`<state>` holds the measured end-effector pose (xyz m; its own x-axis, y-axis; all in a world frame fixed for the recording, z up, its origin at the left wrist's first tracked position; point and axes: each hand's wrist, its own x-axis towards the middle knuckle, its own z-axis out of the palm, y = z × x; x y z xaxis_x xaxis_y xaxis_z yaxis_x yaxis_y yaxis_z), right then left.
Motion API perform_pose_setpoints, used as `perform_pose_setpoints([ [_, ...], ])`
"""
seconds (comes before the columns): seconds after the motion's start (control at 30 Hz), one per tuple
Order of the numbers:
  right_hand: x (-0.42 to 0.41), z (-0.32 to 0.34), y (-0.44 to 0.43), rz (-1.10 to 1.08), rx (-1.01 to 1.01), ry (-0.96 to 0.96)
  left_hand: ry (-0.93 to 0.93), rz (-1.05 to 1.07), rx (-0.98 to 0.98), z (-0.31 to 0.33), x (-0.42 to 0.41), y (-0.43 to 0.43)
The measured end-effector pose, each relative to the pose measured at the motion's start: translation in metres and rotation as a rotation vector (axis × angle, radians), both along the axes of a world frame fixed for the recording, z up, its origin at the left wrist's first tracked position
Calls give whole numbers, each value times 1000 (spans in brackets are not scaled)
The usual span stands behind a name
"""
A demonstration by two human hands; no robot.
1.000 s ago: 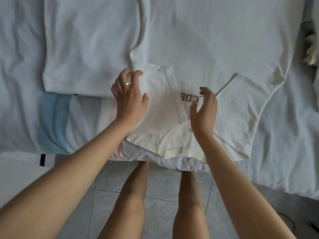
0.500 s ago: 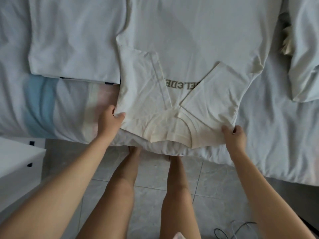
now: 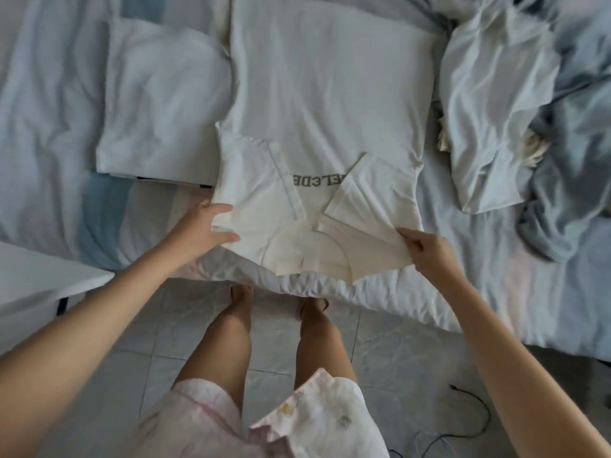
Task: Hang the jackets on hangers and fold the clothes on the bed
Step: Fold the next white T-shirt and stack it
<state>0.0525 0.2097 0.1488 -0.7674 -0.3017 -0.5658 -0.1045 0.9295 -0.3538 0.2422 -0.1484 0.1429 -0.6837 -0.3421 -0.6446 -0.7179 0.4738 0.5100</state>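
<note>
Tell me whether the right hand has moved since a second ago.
Yes. The right hand left the printed lettering and went right and toward the bed's near edge, where it now pinches the T-shirt's shoulder corner.

You worked under soft, cool daylight, with no hard source in sight and no glare anywhere. The bed [image 3: 49,127] took on a bluish cast, while the near end of the t-shirt [image 3: 330,94] read warmer and creamier. Shadows were faint: a soft shade on the floor tiles [image 3: 413,358] close under the mattress edge, and darker folds in the crumpled clothes [image 3: 568,180] at the far right. That pile and the top corners were smeared with blur, and the print on the shirt was soft. Your wide lens bowed the bed's edge and swelled your forearms [image 3: 49,358] toward the lower corners.
</note>
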Motion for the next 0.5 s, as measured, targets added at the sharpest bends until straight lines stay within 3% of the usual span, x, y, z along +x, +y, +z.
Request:
perform_pose_setpoints([
  [0.1,-20,23,0,-40,-52,-107,-137,-209,3,26,-6,-6],
  [0.2,-31,45,0,-122,-182,-317,-89,-305,-132,46,-9,-2],
  [0.27,-34,49,5,-4,-128,-402,17,-320,-271,58,-11,1],
  [0.37,-30,45,14,162,-51,-300,256,-367,-421,68,-14,3],
  [0.5,-31,43,13,268,11,-27,332,-390,-415,68,-24,-7],
])
